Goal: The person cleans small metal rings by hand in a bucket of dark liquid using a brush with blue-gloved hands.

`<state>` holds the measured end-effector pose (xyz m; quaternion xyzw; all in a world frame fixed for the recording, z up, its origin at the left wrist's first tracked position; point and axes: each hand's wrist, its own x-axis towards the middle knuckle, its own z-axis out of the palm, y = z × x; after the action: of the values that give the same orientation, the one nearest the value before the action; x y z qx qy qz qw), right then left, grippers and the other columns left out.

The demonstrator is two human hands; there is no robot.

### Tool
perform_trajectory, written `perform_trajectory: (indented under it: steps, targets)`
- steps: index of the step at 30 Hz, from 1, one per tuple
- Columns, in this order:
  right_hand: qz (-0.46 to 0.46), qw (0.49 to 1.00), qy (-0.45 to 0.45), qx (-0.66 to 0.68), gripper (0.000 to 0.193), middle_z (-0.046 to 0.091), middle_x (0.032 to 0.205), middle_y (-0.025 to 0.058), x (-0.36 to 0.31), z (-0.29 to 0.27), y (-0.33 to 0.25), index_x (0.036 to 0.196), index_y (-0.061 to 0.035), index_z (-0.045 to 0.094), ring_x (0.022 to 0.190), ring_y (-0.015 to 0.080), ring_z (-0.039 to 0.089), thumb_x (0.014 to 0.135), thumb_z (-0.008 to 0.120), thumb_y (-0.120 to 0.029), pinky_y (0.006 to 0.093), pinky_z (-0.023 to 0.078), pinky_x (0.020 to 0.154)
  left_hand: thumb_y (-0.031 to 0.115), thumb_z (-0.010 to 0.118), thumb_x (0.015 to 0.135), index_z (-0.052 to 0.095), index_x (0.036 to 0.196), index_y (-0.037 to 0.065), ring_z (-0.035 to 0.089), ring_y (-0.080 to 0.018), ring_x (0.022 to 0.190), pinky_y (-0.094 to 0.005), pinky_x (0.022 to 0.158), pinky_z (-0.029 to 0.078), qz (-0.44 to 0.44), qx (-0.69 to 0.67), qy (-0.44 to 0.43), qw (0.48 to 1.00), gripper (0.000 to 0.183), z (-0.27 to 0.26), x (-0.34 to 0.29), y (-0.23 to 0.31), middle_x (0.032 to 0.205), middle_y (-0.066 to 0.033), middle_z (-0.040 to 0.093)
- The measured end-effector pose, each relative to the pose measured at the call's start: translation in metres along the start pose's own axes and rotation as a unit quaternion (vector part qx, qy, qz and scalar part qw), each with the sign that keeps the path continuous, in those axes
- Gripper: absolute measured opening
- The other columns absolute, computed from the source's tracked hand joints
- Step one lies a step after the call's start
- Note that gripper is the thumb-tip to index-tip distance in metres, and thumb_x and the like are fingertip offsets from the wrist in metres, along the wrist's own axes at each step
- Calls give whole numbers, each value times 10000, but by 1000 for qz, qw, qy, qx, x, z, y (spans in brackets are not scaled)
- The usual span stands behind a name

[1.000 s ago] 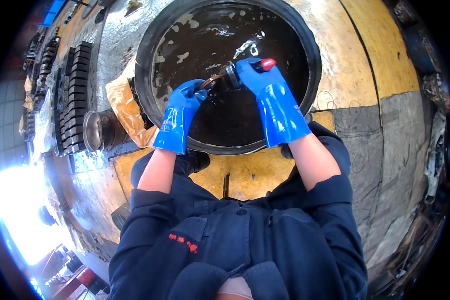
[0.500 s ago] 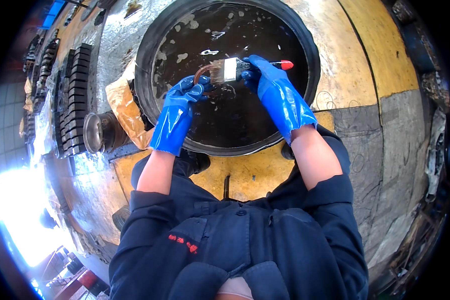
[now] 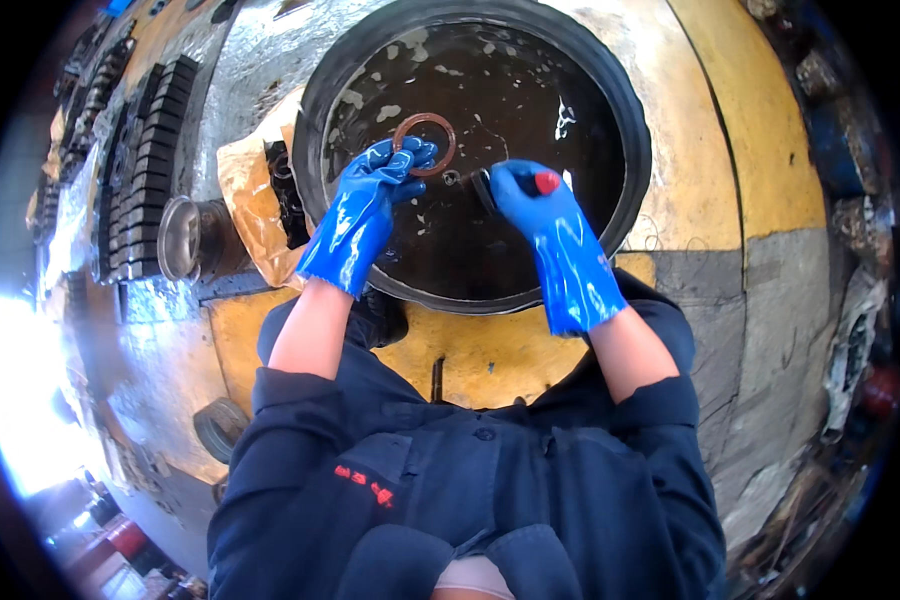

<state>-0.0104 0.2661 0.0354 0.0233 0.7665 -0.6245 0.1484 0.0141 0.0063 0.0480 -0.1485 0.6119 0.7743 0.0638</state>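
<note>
A reddish-brown ring (image 3: 451,150) is pinched at its lower left edge by my left hand (image 3: 370,195), which wears a blue rubber glove. The ring is raised over a round black tub (image 3: 634,150) of dark liquid (image 3: 490,250) with pale foam patches. My right hand (image 3: 540,205), gloved the same way, is closed around a paintbrush (image 3: 547,182). The brush's red handle end sticks up from the fist. Its head is dark and blurred, to the right of the ring and apart from it; the rest is hidden by the glove.
Left of the tub, open brown paper (image 3: 245,190) holds dark parts. Beside it lie a hollow metal cylinder (image 3: 180,238) and rows of black ridged metal parts (image 3: 155,160). A dark ring-shaped part (image 3: 220,428) sits on the floor at lower left. Clutter lines the right edge.
The brush has come off the ring and turned, its handle end now toward me. My right hand has closed into a fist and moved nearer. The ring now shows its full face.
</note>
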Motion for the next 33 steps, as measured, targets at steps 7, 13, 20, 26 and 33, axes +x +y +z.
perform_trajectory:
  steps: [7,13,20,26,33]
  targets:
    - [-251,925,7,-283,180,828,1083,117,-63,3,24,1135,-135,820,1005,367,796,989,820,-240,413,635,880,275,702,1144,726,1436,84,751,-226,1270,-414,989,634,3,-54,-9,999,350,-15,-3,16,1363,-71,803]
    - [-311,896,38,-316,164,832,1087,133,-80,9,42,1142,-134,825,992,368,804,1000,801,-210,435,640,874,235,782,1079,798,1303,62,732,-134,1056,-308,897,574,85,34,-44,995,283,-21,-1,3,1200,-42,821]
    - [-272,887,39,-370,143,820,1070,116,-81,15,40,1106,-140,817,969,367,794,1007,771,-233,438,631,865,300,751,1104,809,1266,25,679,-132,951,-320,900,559,172,130,213,953,325,-74,-22,62,1070,-49,796]
    - [-231,895,23,-380,137,824,1035,104,-77,16,47,1079,-159,818,953,358,800,995,792,-264,440,635,856,250,711,1029,747,1381,46,776,-381,1187,-440,1049,593,285,313,454,784,409,-182,-6,53,1271,-211,803]
    - [-225,887,43,-401,147,835,1017,115,-73,13,58,1106,-198,831,947,374,802,995,802,-290,461,637,860,277,715,1004,752,1403,126,755,-352,1259,-437,1093,583,245,376,399,800,428,-180,10,38,1375,-162,782]
